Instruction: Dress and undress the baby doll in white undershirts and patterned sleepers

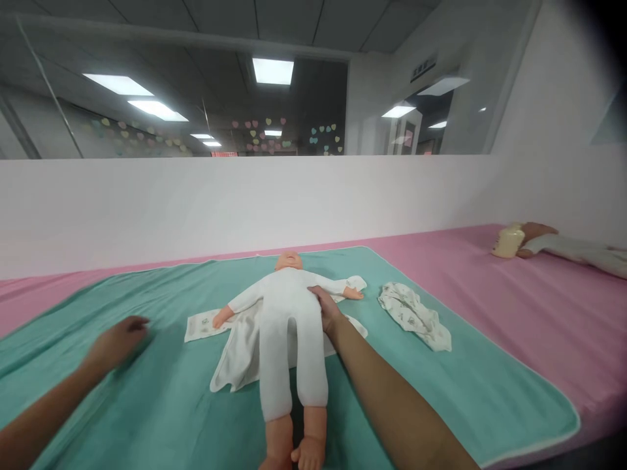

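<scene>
A baby doll (290, 297) with a white cloth body lies on its back, head away from me, legs toward me. Under it a white printed baby garment (235, 359) is spread, one sleeve reaching out on the left. My right hand (327, 312) grips the doll's side at the waist; the thumb rests on the front and the other fingers are hidden. Away from the doll, over the green cloth to the left, is my left hand (117, 343). It holds nothing, and its fingers are slightly bent, apart and a little blurred.
A crumpled printed cloth piece (415, 316) lies right of the doll on the green cloth (470, 391). Farther right, a cream bottle (508, 241) stands by a second doll (582, 251) on the pink sheet (529, 313). A white wall (245, 202) with a window borders the back.
</scene>
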{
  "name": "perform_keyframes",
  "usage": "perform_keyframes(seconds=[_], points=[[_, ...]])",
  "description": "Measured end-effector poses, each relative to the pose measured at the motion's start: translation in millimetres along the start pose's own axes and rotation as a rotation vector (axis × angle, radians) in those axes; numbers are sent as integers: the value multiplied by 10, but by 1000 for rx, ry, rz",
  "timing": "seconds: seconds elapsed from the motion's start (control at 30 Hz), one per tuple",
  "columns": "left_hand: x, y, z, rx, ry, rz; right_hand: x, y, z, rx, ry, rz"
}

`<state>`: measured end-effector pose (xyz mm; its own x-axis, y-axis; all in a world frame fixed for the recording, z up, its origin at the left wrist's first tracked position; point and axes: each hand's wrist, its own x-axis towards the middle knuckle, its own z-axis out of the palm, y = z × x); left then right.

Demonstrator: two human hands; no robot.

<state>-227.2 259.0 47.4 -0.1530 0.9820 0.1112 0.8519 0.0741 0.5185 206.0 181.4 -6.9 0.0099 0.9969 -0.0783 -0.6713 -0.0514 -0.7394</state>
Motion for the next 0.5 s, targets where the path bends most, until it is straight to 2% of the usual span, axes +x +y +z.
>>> perform_keyframes(seconds=[0.1, 0.17, 0.23, 0.33, 0.5], points=[[-32, 605, 373, 69, -31, 268, -63, -107, -90, -33, 10, -6], [-101, 984, 630, 31, -32, 325, -98, -176, -141, -63, 20, 3], [-182, 1262, 846, -23, -86, 391, -108, -229, -185, -78, 20, 12], [-297, 1455, 1068, -81, -139, 434, -77, -286, -258, -103, 11, 18], [-426, 1423, 1221, -203, -144, 418, -31, -389, -394, -204, 13, 26]])
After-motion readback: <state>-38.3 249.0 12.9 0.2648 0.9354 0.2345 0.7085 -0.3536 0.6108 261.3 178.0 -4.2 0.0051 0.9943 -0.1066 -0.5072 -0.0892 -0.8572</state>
